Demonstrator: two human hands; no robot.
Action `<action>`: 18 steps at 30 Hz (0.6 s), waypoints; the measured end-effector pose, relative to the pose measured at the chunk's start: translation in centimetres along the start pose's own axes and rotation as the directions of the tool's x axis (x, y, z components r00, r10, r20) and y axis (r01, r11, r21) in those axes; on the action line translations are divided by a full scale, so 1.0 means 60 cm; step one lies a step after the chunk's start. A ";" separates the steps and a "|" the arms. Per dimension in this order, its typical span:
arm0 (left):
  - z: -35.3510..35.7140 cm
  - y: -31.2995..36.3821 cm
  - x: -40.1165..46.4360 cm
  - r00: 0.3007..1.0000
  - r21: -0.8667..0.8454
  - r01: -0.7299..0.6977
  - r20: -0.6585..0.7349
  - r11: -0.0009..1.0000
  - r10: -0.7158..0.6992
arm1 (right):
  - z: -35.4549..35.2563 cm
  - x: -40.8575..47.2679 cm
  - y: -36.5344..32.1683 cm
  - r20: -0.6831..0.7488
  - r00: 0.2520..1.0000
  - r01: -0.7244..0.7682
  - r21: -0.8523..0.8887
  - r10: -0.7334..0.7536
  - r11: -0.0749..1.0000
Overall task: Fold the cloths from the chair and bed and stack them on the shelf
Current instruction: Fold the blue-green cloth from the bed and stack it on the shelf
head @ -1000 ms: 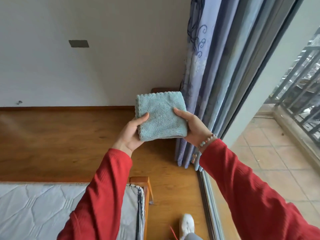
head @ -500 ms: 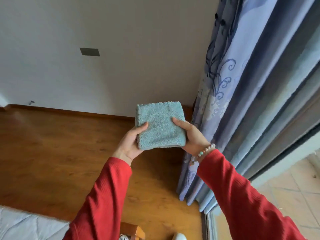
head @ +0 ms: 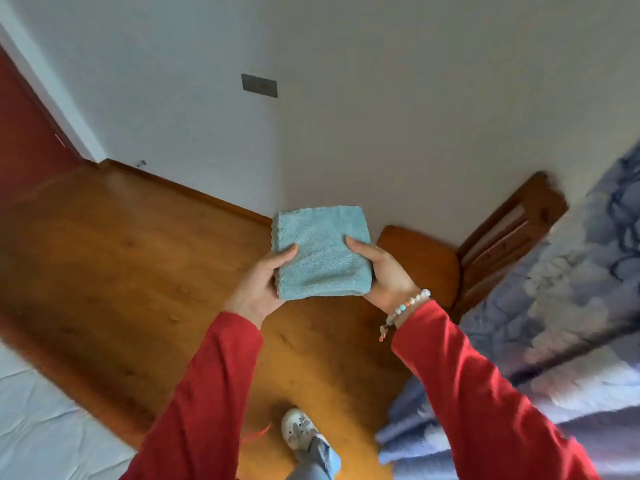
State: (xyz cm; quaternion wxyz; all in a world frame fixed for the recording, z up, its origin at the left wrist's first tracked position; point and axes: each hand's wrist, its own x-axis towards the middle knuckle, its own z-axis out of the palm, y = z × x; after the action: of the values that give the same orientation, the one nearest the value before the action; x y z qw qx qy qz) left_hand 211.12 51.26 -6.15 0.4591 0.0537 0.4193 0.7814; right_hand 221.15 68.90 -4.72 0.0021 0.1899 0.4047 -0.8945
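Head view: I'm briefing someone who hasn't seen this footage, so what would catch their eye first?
A folded teal cloth held up at the centre, the left hand and right hand gripping its two sides, thumbs on top. Red sleeves run up from the bottom edge, with a bead bracelet on the right wrist. Behind, a wooden chair stands against the white wall, beside a blue curtain on the right.

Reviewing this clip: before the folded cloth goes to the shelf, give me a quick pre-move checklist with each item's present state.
1. Teal cloth folded into a compact square: ok.
2. Left hand grips its left edge: ok.
3. Right hand grips its right edge: ok.
4. No corner hanging loose: ok.
5. Shelf in view: not ok, none visible.
6. Wooden chair free of cloths: ok for the visible seat; the rest cannot tell.
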 end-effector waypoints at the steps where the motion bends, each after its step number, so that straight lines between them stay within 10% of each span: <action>1: -0.014 0.020 0.016 1.000 -0.014 -0.017 -0.002 1.000 0.017 | 0.011 0.035 -0.008 0.004 1.000 -0.026 0.003 0.026 1.000; 18: -0.319 0.326 0.047 0.885 -0.183 -0.361 -0.377 0.915 0.274 | 0.325 0.513 0.036 0.342 0.860 -0.329 -0.195 0.378 0.924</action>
State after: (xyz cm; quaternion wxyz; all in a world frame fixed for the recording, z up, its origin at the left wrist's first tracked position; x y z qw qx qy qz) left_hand 187.38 37.37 -5.51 0.2467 -0.0729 0.3775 0.8896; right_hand 186.32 57.90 -5.09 0.2558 0.0868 0.4124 -0.8700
